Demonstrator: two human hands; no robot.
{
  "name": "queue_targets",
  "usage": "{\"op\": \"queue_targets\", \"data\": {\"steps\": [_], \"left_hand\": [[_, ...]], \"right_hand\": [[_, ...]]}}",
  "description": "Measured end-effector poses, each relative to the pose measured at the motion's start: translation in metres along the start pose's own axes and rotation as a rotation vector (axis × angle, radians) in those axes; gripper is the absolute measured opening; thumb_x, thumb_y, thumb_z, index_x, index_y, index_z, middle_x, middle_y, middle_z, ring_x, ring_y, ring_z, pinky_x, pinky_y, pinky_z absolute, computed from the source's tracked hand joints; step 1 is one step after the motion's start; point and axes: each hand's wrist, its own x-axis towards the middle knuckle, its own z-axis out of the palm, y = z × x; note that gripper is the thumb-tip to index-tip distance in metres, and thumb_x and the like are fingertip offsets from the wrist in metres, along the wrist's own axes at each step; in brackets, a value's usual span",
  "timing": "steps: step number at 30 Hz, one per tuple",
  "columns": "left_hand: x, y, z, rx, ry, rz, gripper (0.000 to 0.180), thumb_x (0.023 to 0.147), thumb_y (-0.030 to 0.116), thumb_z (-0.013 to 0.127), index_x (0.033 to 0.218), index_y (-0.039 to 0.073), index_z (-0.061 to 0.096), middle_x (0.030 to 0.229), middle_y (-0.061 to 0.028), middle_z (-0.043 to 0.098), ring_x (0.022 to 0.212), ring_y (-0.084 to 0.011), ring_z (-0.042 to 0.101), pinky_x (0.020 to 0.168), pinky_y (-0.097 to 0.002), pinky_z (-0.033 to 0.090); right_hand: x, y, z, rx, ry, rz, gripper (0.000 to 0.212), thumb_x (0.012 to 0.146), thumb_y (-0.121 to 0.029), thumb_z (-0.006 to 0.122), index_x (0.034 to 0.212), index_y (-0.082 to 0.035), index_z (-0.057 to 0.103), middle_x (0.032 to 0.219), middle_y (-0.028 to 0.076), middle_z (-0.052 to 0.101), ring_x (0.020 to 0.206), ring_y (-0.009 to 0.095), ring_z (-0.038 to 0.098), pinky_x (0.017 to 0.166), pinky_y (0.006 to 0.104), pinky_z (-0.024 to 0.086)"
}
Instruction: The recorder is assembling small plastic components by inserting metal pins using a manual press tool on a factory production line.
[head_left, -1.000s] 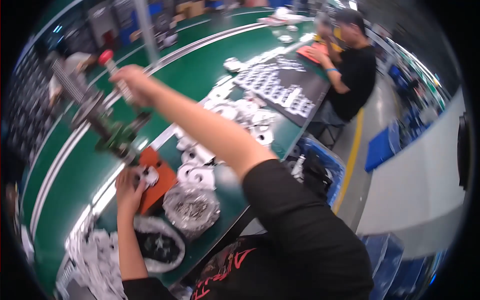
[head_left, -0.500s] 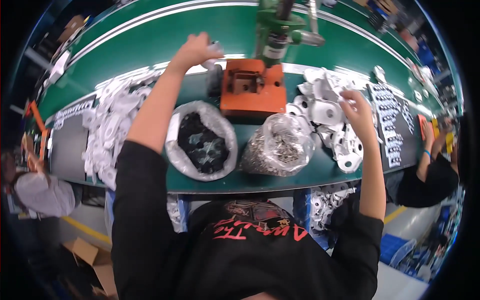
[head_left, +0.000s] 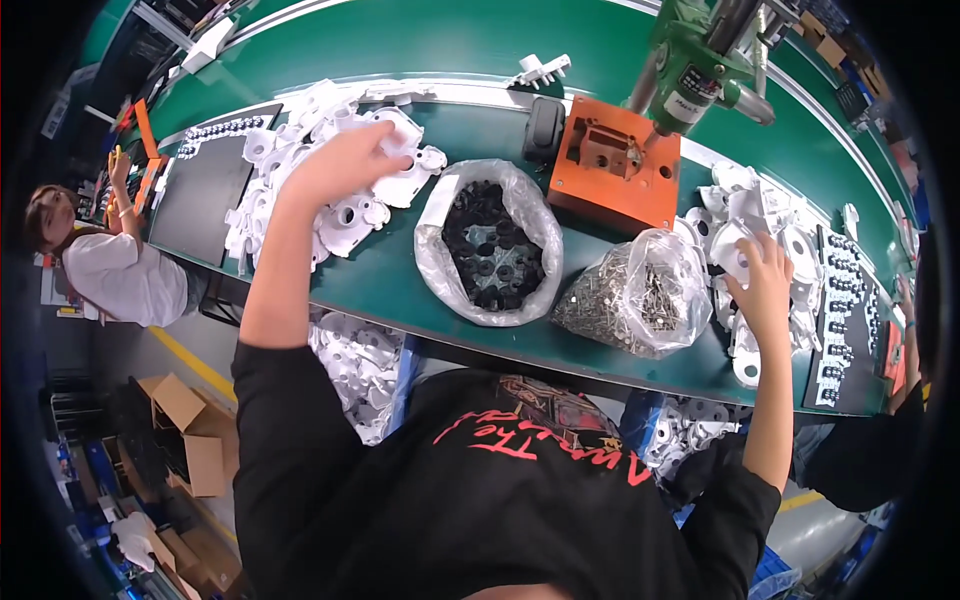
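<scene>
My left hand [head_left: 345, 163] is over the left heap of white plastic parts [head_left: 340, 225], its thumb and fingers apart and slightly blurred. A pale part shows beside its fingertips, but no grip on it is visible. On the right, my right hand [head_left: 766, 282] has its thumb and curved fingers around the edge of a rounded white plastic part [head_left: 738, 258] in the right heap. Between my hands stand a clear bag of black round plastic pieces [head_left: 490, 245] and a clear bag of small metal pins or screws [head_left: 655, 300].
An orange fixture block [head_left: 620, 190] sits under a green press [head_left: 690, 75]. Beside it is a dark box-shaped object [head_left: 543, 130]. A white part [head_left: 540, 72] lies beyond, on the green belt. Dark trays [head_left: 205, 195] with small parts flank the heaps. A co-worker [head_left: 125, 265] is at far left.
My view has turned left. My left hand has come from near the fixture to the left heap; a white part now lies on the belt. My right hand has lowered into the right heap.
</scene>
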Motion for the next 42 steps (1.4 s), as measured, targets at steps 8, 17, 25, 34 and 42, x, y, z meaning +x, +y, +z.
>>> {"op": "queue_targets", "data": {"steps": [8,17,25,34,42], "left_hand": [[-0.037,-0.046,0.084,0.287,0.376,-0.021,0.044,0.078,0.031,0.067,0.111,0.006,0.054,0.105,-0.0169,0.053,0.093,-0.0326,0.057,0.078,-0.044,0.048],[-0.045,-0.053,0.08,0.502,0.263,-0.113,0.047,0.076,0.02,0.067,0.118,0.009,0.049,0.107,-0.0166,0.053,0.096,-0.0375,0.056,0.078,-0.0463,0.047],[-0.054,-0.086,0.075,0.189,0.346,-0.041,0.033,0.078,0.003,0.054,0.111,0.003,0.052,0.099,-0.0238,0.057,0.088,-0.041,0.058,0.077,-0.0445,0.047],[-0.093,0.034,0.046,-0.957,0.36,0.232,0.022,0.09,0.003,0.053,0.112,-0.001,0.055,0.092,-0.0086,0.063,0.079,-0.0131,0.061,0.073,-0.0251,0.049],[-0.092,0.126,0.084,-1.294,0.207,0.76,0.024,0.093,0.001,0.049,0.116,-0.005,0.051,0.118,-0.0105,0.05,0.097,-0.0126,0.055,0.085,-0.0251,0.046]], "right_hand": [[0.001,0.006,-0.022,0.658,0.236,0.157,0.054,0.076,-0.013,0.066,0.125,-0.003,0.045,0.118,0.012,0.051,0.109,0.023,0.048,0.093,0.0357,0.039],[-0.022,-0.039,-0.063,1.089,0.385,-0.003,0.078,0.074,-0.022,0.068,0.139,-0.003,0.03,0.135,0.02,0.042,0.121,0.026,0.043,0.102,0.0366,0.033],[-0.002,-0.108,-0.062,1.498,0.509,-0.139,0.069,0.069,-0.006,0.076,0.123,-0.004,0.032,0.14,0.02,0.029,0.125,0.032,0.041,0.105,0.0429,0.035],[-0.003,-0.166,-0.074,1.418,0.46,-0.39,0.064,0.074,-0.011,0.073,0.127,-0.003,0.038,0.138,0.024,0.032,0.127,0.034,0.04,0.101,0.0457,0.038],[-0.012,-0.189,-0.082,1.358,0.37,-0.374,0.065,0.076,-0.009,0.074,0.133,0.002,0.042,0.141,0.022,0.035,0.128,0.03,0.041,0.102,0.0405,0.039]]}}
